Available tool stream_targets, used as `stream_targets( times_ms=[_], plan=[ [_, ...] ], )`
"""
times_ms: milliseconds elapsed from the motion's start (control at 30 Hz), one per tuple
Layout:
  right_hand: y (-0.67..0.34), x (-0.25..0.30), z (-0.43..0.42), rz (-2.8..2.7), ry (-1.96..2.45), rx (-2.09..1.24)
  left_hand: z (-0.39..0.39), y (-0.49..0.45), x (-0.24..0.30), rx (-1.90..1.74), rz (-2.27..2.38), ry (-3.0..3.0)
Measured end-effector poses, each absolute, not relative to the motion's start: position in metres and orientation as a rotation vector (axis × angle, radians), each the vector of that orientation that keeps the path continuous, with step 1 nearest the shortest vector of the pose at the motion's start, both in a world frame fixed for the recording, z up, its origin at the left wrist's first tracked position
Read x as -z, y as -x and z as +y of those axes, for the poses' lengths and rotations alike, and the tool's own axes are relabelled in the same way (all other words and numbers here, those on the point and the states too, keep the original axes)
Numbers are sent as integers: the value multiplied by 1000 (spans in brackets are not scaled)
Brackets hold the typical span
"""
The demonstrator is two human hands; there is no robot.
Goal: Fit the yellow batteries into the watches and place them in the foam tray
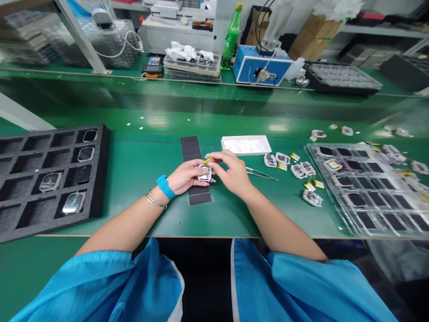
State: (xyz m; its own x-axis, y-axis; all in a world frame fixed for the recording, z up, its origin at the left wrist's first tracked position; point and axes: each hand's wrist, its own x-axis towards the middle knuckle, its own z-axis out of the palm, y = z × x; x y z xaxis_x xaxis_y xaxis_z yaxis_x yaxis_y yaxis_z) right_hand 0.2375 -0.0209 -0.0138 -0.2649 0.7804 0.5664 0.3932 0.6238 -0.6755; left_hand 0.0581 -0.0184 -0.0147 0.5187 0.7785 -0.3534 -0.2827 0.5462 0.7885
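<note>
Between my two hands, over a black strip point(200, 195) on the green bench, is an open smartwatch case point(204, 173) with its inner parts showing. My left hand point(186, 177) is closed round the case, thumb on its top. Thumb and forefinger of my right hand point(232, 172) pinch a small yellow-edged battery point(208, 161) at the upper edge of the case. Whether the battery is joined to the case by a wire cannot be made out. Tweezers point(263, 173) lie just right of my right hand. Behind it sits a shallow white box point(246, 145) with tiny parts inside.
A black foam tray point(97, 179) holding several watches stands at the left. At the right, watch cases point(312, 197) and loose batteries point(319, 184) lie beside clear plastic trays point(330, 197). A raised shelf at the back carries a green bottle point(232, 40) and a blue machine point(244, 65).
</note>
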Motion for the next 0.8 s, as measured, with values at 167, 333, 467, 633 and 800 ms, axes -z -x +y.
stream_targets(
  times_ms=[167, 333, 467, 633, 800],
  plan=[
    [-234, 22, -14, -1705, 1056, -687, -17, -58, 10, -797, 882, -703],
    [-235, 31, -8, -1840, 1289, -809, -9, -50, 8, -996, 1023, -558],
    [-230, 38, -9, -2069, 1354, -696, -5, -47, 11, -1025, 1018, -509],
    [-223, 42, -7, -2122, 1437, -597, -4, -49, 15, -1073, 992, -479],
    [-224, 41, -7, -2141, 1449, -593, -6, -52, 14, -1063, 1020, -486]
  ],
)
